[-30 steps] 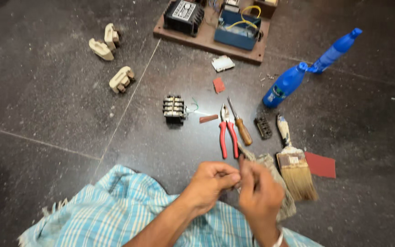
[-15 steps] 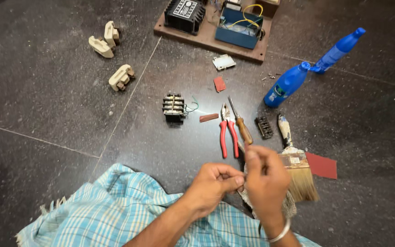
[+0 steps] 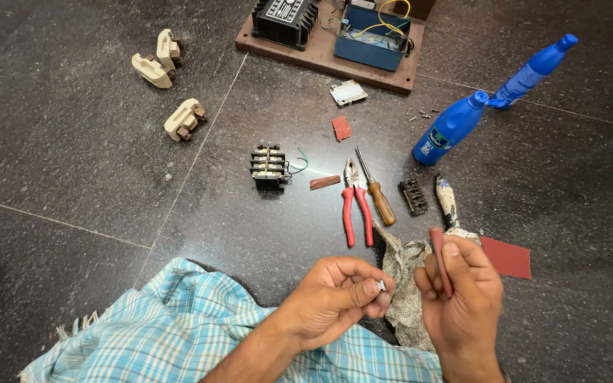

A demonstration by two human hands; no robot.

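A: What are the two hands doing?

B: The left hand (image 3: 338,294) is pinched shut on a small grey metal piece (image 3: 379,286), held between thumb and forefinger. The right hand (image 3: 462,291) grips a narrow reddish-brown strip (image 3: 440,259), upright in its fingers, just beside the left hand.

A: Place the rest for me — take the red-handled pliers (image 3: 355,202) as the landmark.

B: The hands hover nearer the viewer than the pliers, over a crumpled patterned rag (image 3: 400,266) and a blue checked cloth (image 3: 193,326). Just right of the pliers lies a wooden-handled screwdriver (image 3: 375,188), then a small black terminal strip (image 3: 413,196), then a paintbrush handle (image 3: 448,202) smeared with paint. A red rectangular sheet (image 3: 509,257) lies further right, near the right hand.

A: And packages?

B: Two blue plastic bottles right of and beyond the pliers — the nearer one (image 3: 450,128) stout, with a small pale label (print too small to matter), the farther one (image 3: 533,71) slimmer, lying slanted.

A: Left of the pliers?

B: A black contact block (image 3: 268,168) with a green wire, and a small brown bar (image 3: 324,182) between them. Well beyond, three cream ceramic fuse holders (image 3: 168,78) far left, and a brown board (image 3: 321,57) carrying a black finned unit and an open blue box.
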